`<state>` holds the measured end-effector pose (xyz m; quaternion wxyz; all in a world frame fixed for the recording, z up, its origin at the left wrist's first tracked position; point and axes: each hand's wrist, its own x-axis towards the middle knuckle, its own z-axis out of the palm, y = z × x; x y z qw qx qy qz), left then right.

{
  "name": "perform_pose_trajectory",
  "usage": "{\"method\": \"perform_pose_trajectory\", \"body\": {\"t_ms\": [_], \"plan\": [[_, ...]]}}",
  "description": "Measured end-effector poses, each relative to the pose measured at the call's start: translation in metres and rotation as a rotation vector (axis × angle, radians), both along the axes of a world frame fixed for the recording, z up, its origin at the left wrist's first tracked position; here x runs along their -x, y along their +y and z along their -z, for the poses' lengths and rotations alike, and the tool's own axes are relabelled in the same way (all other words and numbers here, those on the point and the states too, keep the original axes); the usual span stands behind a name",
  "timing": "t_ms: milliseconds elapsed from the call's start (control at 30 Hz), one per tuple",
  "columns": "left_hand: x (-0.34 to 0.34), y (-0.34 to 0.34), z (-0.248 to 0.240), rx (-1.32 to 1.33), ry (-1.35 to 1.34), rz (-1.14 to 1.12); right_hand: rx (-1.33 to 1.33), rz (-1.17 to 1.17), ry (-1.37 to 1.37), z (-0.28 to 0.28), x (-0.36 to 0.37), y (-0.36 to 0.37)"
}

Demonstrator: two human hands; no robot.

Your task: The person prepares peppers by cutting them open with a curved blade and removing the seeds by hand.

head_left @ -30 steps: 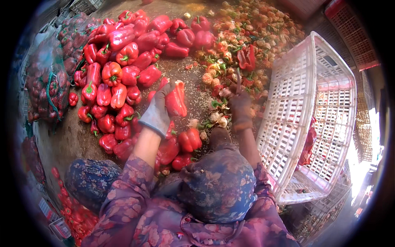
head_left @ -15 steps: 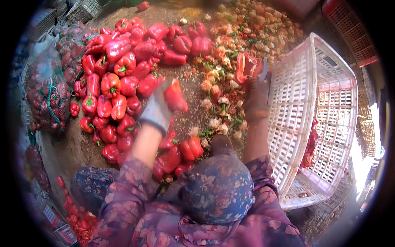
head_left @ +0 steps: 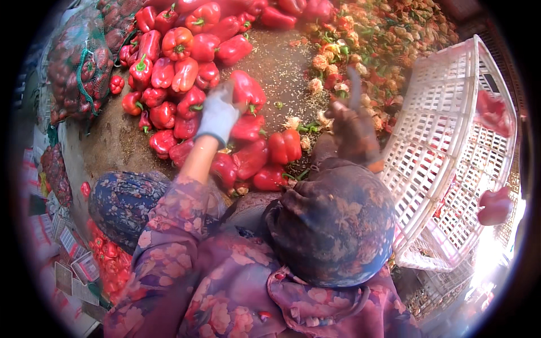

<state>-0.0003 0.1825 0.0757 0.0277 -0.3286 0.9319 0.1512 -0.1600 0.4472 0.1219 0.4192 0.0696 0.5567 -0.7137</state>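
My left hand, in a white glove, is at the near part of the pile. Its blurred fingers and thumb close on the side of a red bell pepper, whose green stem points toward me. My right hand, in a dark, stained glove, grips a knife with its blade pointing away from me. One cut red pepper piece shows blurred against the far side of a white crate. Another pepper piece appears in the air at the crate's outer right edge.
Whole red peppers are heaped on the left and in front. Cut-out cores with pale seeds and green stems spread at the far right. Filled net sacks stand at the far left. Loose seeds dot the brown ground.
My left hand no longer holds the red piece and is now at a whole pepper. The cut pepper has left my right hand, which keeps the knife. Two pieces now appear by the crate.
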Motion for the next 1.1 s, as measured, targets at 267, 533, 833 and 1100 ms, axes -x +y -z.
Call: {"method": "perform_pose_trajectory", "body": {"t_ms": [267,533,833,1100], "plan": [[0.036,-0.026,0.024,0.376,-0.233,0.899,-0.131,-0.245,-0.045,0.048,-0.022,-0.021],[0.06,0.013,0.019,-0.614,0.225,-0.17,-0.321,-0.376,0.072,0.062,-0.014,-0.04],[0.062,0.018,0.034,-0.699,0.372,-0.29,-0.29,-0.973,0.79,0.136,-0.007,-0.092],[0.048,0.028,0.038,-1.514,0.872,-0.546,-0.305,-0.471,0.297,0.06,0.007,-0.067]]}}
